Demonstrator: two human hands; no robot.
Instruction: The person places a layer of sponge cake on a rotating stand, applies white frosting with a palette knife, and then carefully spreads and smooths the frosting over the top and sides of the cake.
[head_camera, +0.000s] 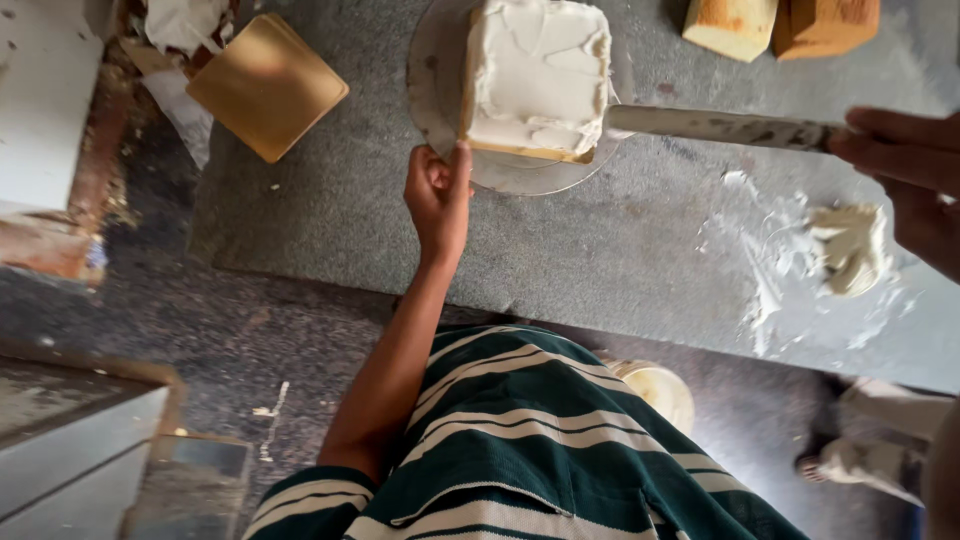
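A square cake (537, 75) coated in white cream stands on a round grey turntable (432, 80) on the stone counter. My left hand (438, 195) grips the turntable's near rim, with the thumb up against the cake's lower left corner. My right hand (905, 165) comes in from the right edge and holds a long flat palette knife (720, 127). The knife's blade tip lies against the right side of the cake and is smeared with cream.
A lump of cream (850, 245) sits in a white smear on the grey counter (560, 250) at the right. Two bare sponge blocks (730, 25) lie at the back right, a golden square board (268, 85) at the back left. Another person's feet (865, 460) stand on the floor, bottom right.
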